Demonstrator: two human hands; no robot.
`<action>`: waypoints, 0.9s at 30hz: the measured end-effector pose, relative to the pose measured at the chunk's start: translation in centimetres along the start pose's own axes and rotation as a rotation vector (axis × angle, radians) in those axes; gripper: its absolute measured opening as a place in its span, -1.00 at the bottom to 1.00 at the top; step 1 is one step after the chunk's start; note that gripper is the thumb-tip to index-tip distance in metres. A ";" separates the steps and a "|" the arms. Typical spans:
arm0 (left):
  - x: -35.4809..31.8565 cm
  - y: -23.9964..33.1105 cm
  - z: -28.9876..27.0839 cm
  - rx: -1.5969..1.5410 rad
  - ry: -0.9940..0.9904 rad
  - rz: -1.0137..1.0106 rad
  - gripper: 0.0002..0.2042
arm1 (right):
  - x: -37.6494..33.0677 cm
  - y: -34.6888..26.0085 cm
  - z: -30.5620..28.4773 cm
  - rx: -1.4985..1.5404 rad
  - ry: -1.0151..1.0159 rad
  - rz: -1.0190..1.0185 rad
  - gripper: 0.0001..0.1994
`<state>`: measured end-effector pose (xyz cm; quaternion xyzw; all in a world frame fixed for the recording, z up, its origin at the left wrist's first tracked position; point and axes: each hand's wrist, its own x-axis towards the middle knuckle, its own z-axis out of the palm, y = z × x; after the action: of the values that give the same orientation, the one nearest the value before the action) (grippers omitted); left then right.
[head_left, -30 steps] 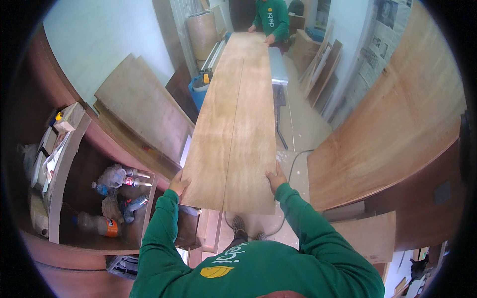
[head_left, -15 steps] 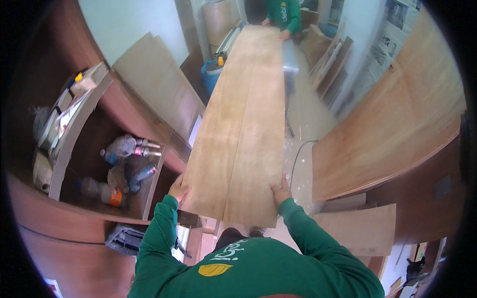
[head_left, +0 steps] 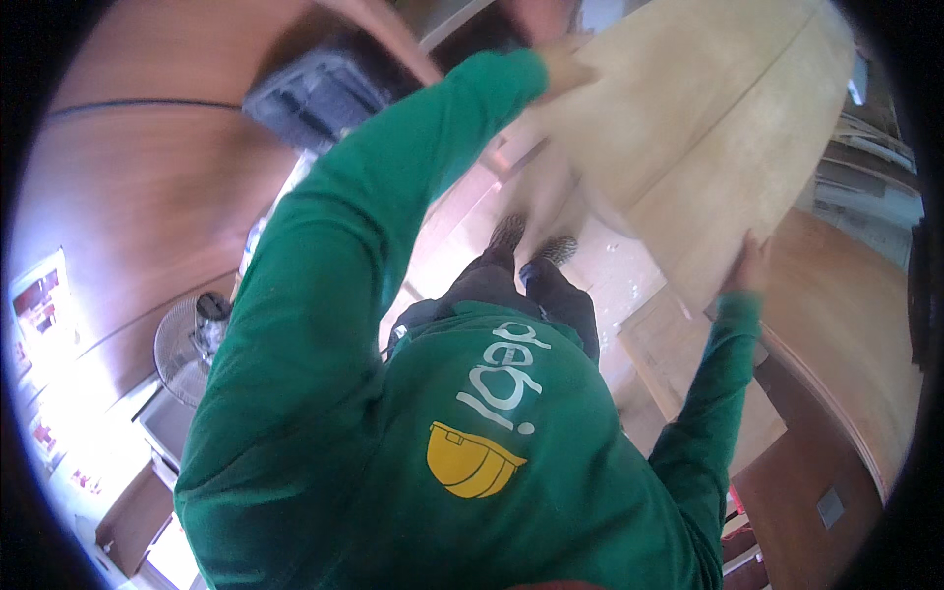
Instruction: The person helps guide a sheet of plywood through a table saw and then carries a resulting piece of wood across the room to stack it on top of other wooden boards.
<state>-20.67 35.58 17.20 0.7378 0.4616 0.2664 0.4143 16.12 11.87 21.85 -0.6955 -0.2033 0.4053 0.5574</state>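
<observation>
While the board (head_left: 708,128) lay long and flat in front of the person a moment ago, with a helper at its far end, it now tilts up high at the top right and the view has swung down to the green shirt (head_left: 462,433) and the shoes (head_left: 531,241). That looks like the person is turning with it. Left hand (head_left: 565,69) holds one edge and right hand (head_left: 747,265) the other, but both are blurry, and the far end is cut off.

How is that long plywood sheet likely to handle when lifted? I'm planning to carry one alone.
The plywood sheet looks thin and broad, so it probably flexes. Left hand and right hand grip opposite edges, suggesting it is awkward rather than heavy. Its smooth face may slip.
</observation>
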 end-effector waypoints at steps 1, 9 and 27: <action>0.0 -0.1 -0.1 0.012 -0.038 0.017 -0.48 | 0.0 -0.2 0.1 -0.038 -0.052 -0.004 -0.39; 2.9 2.8 -1.2 1.160 -0.481 0.342 -0.60 | -0.2 -1.6 0.5 -0.111 -0.044 0.034 -0.47; -5.4 4.4 -1.7 -0.456 -0.181 -0.142 -0.41 | -4.0 1.5 0.1 0.208 -0.046 -0.088 -0.38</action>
<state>-22.34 30.34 21.77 0.6119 0.4014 0.2666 0.6272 13.38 8.55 21.81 -0.6148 -0.2032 0.4149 0.6392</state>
